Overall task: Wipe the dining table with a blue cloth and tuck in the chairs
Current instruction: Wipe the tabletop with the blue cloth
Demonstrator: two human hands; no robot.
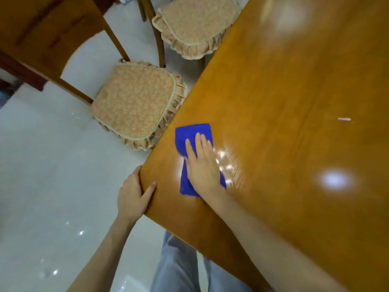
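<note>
My right hand (202,163) lies flat, fingers straight, pressing the blue cloth (193,131) on the dining table (294,102) at centre frame. The cloth's long axis runs up-frame along the table's left edge. My left hand (132,197) grips the table corner (thumb on top). The near chair (134,102) stands pulled out at upper left, closer to my left hand

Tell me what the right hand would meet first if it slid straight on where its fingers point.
Nothing, it seems: the right hand, pressing the blue cloth, has only bare glossy brown wooden table ahead until its edge.
</note>
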